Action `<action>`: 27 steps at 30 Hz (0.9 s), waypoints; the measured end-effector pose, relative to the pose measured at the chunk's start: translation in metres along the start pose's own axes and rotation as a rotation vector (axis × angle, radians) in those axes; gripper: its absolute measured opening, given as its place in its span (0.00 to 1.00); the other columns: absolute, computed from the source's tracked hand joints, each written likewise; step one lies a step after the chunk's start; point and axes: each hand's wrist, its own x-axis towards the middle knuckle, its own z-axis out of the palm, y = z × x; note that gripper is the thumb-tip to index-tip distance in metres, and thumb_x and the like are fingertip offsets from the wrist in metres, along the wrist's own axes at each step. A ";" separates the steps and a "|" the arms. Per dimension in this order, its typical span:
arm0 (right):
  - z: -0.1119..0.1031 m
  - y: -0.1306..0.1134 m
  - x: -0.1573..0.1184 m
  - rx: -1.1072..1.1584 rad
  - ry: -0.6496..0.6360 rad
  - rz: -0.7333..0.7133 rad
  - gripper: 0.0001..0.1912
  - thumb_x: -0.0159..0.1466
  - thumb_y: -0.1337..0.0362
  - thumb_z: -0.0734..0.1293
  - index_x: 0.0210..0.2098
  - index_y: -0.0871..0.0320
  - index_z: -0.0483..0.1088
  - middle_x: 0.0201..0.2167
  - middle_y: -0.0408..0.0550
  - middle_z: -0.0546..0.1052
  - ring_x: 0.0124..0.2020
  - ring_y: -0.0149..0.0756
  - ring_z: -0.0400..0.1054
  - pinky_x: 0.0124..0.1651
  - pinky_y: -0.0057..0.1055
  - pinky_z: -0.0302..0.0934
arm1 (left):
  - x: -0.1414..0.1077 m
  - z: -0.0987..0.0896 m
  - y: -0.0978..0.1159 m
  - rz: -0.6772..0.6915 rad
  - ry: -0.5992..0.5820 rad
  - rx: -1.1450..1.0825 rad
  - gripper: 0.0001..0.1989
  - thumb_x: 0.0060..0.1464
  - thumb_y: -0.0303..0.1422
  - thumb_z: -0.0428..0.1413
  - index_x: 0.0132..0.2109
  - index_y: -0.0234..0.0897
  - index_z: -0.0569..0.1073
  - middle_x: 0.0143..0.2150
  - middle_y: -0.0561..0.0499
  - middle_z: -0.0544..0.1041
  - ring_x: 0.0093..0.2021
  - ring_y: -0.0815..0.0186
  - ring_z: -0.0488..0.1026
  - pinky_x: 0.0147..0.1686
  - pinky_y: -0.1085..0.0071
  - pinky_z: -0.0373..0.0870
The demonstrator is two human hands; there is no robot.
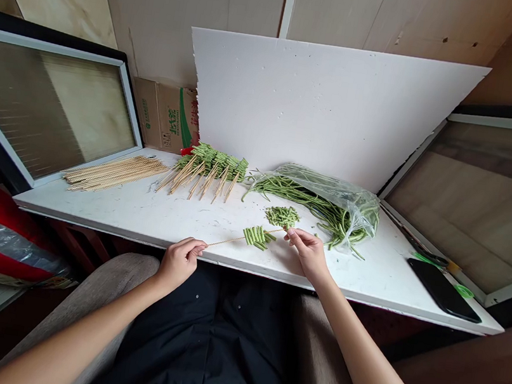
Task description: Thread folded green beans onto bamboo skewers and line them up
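My left hand (pixel 179 264) is closed around the near end of a thin bamboo skewer (pixel 225 241), held slanting just above the front of the white table. Several short green bean pieces (pixel 256 237) are threaded side by side along its right half. At the far tip, the fingers of my right hand (pixel 305 251) are pinched together on the skewer; whether a bean piece is also between them I cannot make out. Just behind that hand lies a small heap of cut bean pieces (pixel 282 215).
Loose bamboo skewers (pixel 114 172) lie at the left, beside stacked skewers of beans (pixel 214 163). Long beans (pixel 298 195) spill from a clear plastic bag (pixel 359 210). A black phone (pixel 443 289) and scissors (pixel 429 255) rest at the right. A white foam board (pixel 325 112) stands behind.
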 end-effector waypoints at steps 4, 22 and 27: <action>0.000 -0.002 -0.001 -0.004 -0.032 -0.017 0.23 0.65 0.40 0.72 0.30 0.53 0.82 0.34 0.50 0.83 0.36 0.44 0.73 0.47 0.40 0.68 | -0.001 0.000 0.000 0.033 -0.006 0.008 0.15 0.65 0.22 0.50 0.42 0.39 0.82 0.35 0.49 0.83 0.34 0.63 0.81 0.37 0.70 0.78; 0.004 -0.012 -0.004 0.045 -0.017 -0.023 0.22 0.63 0.41 0.74 0.32 0.54 0.83 0.36 0.50 0.83 0.39 0.45 0.75 0.45 0.38 0.67 | 0.000 -0.001 0.001 0.083 0.022 0.013 0.16 0.63 0.19 0.50 0.42 0.37 0.82 0.33 0.50 0.83 0.32 0.65 0.81 0.37 0.71 0.78; 0.007 -0.007 -0.004 0.114 0.040 0.014 0.21 0.58 0.41 0.78 0.35 0.53 0.84 0.34 0.49 0.83 0.38 0.44 0.75 0.46 0.40 0.68 | 0.001 -0.001 0.003 0.061 0.017 0.003 0.15 0.64 0.21 0.51 0.41 0.37 0.82 0.31 0.50 0.82 0.32 0.65 0.80 0.36 0.71 0.77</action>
